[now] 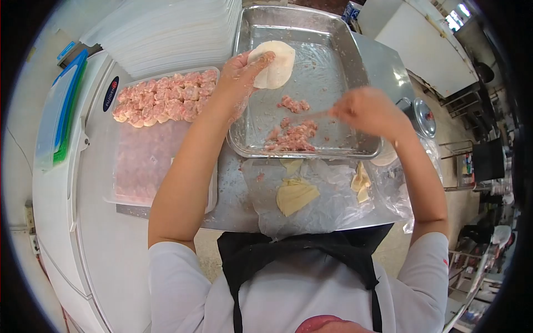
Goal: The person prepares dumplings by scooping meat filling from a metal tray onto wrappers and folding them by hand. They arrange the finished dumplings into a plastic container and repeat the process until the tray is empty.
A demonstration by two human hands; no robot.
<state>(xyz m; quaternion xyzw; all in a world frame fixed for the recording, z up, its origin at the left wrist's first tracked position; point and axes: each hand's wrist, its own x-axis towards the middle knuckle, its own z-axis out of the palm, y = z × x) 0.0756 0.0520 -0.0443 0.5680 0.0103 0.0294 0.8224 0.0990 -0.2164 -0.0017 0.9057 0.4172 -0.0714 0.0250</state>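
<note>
My left hand (237,80) pinches a round, pale dough wrapper (279,67) over the left side of a deep metal tray (355,72). My right hand (371,112), smeared by motion, grips a thin utensil (315,115) whose kind I cannot make out. Its far end is down by the raw ground meat (294,137), which lies in clumps near the tray's front edge. Several more wrappers (297,195), yellowish and partly fanned out, rest on plastic sheeting (327,215) in front of the tray.
Left of the tray, a plastic container holds rows of meat-filled dumplings (164,97); its nearer part (141,161) is under a translucent cover. Tall stacked white plastic containers (177,36) stand behind. A lidded metal pot (425,117) is at the right. A crumpled wrapper (361,182) lies nearby.
</note>
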